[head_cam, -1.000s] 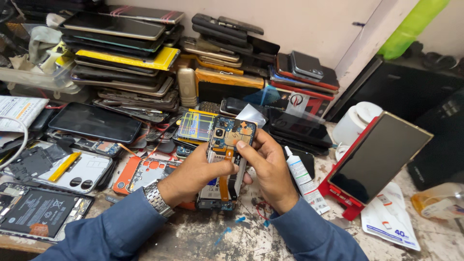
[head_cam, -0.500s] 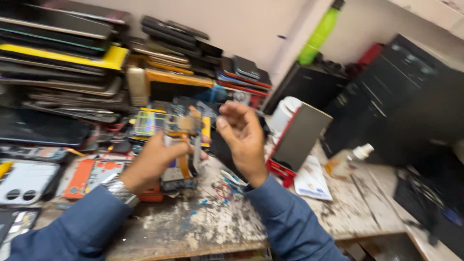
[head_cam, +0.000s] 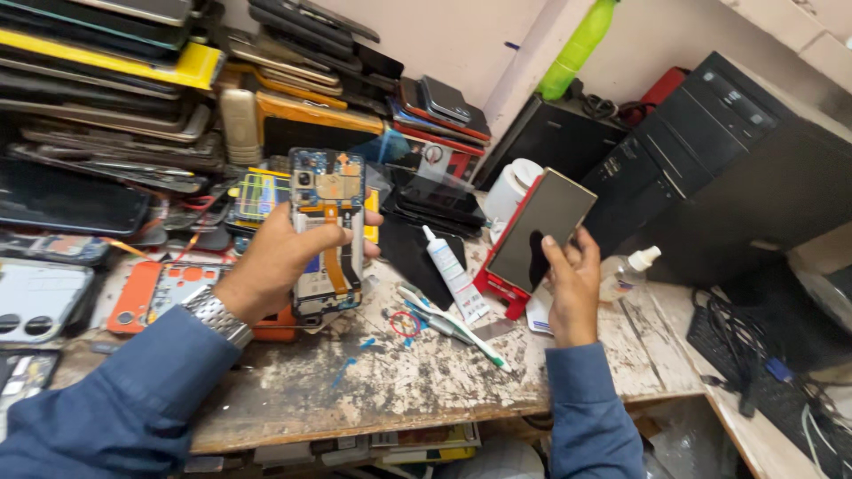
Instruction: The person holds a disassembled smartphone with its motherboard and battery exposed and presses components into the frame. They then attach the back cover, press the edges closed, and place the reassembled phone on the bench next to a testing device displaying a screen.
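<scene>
My left hand grips an opened phone body, held upright above the worn bench with its circuit board and orange ribbon cable facing me. My right hand is off to the right, its fingers on the lower edge of a dark phone screen panel that leans tilted in a red stand. Between the two hands lie a white glue tube and a white-and-green toothbrush.
Stacks of phones and screens fill the back left. A small spray bottle stands right of the stand. Black computer towers, a green bottle, a white paper roll and cables sit to the right.
My right hand left the opened phone and moved right to the screen panel in the red stand. My left hand kept holding the phone. The view swung right.
</scene>
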{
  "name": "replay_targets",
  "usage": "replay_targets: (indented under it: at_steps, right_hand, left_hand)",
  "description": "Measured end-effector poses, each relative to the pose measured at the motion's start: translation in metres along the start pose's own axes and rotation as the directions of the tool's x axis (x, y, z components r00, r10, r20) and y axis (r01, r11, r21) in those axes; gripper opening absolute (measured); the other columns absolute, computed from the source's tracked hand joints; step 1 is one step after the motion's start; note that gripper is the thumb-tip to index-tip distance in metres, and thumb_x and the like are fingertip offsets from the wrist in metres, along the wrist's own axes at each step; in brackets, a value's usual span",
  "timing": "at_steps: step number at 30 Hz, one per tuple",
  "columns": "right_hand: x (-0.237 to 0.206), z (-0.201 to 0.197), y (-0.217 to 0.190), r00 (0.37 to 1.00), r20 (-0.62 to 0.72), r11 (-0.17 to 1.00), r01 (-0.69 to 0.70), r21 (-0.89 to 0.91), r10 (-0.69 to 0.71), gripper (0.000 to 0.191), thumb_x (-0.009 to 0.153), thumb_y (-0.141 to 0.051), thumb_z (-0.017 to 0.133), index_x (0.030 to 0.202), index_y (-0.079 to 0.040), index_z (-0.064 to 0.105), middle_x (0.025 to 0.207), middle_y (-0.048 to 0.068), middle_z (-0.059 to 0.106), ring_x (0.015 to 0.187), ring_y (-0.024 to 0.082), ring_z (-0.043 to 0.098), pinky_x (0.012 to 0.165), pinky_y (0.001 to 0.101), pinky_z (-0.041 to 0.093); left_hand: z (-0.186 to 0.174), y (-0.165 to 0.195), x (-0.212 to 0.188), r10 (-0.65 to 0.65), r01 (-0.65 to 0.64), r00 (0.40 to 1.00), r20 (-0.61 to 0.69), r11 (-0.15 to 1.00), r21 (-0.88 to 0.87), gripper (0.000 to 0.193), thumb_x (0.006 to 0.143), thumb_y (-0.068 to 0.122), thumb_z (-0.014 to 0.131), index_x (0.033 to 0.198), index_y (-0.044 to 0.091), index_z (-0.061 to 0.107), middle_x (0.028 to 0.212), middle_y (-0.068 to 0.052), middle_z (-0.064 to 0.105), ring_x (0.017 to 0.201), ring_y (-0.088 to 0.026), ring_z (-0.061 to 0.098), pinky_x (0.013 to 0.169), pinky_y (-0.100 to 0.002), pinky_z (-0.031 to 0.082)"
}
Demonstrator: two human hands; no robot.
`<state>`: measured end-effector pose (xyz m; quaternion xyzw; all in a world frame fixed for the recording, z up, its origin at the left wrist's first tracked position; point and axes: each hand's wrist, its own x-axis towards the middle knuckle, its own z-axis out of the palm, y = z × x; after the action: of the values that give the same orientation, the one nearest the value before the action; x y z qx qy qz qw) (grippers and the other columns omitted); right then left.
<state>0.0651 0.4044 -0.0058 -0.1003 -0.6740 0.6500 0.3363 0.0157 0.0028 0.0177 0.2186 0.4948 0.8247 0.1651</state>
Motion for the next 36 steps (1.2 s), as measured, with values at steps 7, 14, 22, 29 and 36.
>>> replay_targets:
  at_steps: [7,14,22,29,36]
  right_hand:
    - [0.0,0.013,0.019,0.988,0.119,0.988,0.086,0.125,-0.101,0.044,0.095,0.001,0.068,0.135,-0.001,0.049,0.125,0.012,0.067,0.115,0.017,0.065,0.103,0.0283,0.051]
    - [-0.001,0.013,0.019,0.989,0.107,0.983,0.085,0.165,-0.103,0.042,0.095,0.002,0.067,0.132,-0.002,0.049,0.125,0.012,0.067,0.116,0.017,0.065,0.102,0.0283,0.052]
    - [0.004,0.007,0.026,0.99,0.122,0.97,0.044,0.237,-0.075,0.041,0.097,0.0,0.065,0.134,-0.004,0.049,0.123,0.012,0.068,0.113,0.017,0.066,0.1,0.03,0.052]
    - [-0.002,0.002,0.024,0.987,0.147,0.952,0.011,0.307,-0.059,0.039,0.104,-0.007,0.059,0.141,0.001,0.049,0.131,0.012,0.065,0.122,0.019,0.063,0.108,0.0338,0.05]
    - [-0.013,0.005,0.012,0.959,0.281,0.989,-0.006,0.15,-0.036,0.073,0.09,0.001,0.063,0.155,-0.003,0.03,0.14,0.016,0.057,0.128,0.023,0.059,0.109,0.0369,0.049]
  left_hand:
    - [-0.005,0.001,0.002,0.035,-0.035,0.999,0.019,0.999,-0.025,0.047,0.089,0.004,0.052,0.135,0.0,0.055,0.123,-0.014,0.072,0.097,-0.025,0.075,0.075,-0.039,0.064]
    - [-0.003,0.002,0.002,0.037,-0.036,0.999,0.014,0.999,-0.012,0.047,0.089,0.003,0.051,0.136,0.0,0.056,0.122,-0.015,0.071,0.098,-0.025,0.076,0.075,-0.038,0.065]
    - [-0.004,0.0,0.004,0.042,-0.042,0.999,-0.008,0.999,-0.007,0.043,0.09,0.002,0.052,0.132,-0.003,0.057,0.122,-0.015,0.072,0.097,-0.026,0.076,0.079,-0.041,0.065]
    - [0.004,0.007,0.001,-0.013,0.013,0.996,-0.084,1.0,0.0,0.043,0.087,0.0,0.052,0.13,-0.002,0.058,0.119,-0.016,0.072,0.095,-0.028,0.075,0.08,-0.043,0.064]
    - [0.006,0.009,0.0,-0.031,0.032,0.995,-0.097,0.999,0.008,0.042,0.087,0.0,0.052,0.128,-0.003,0.059,0.12,-0.015,0.072,0.096,-0.027,0.075,0.079,-0.044,0.064]
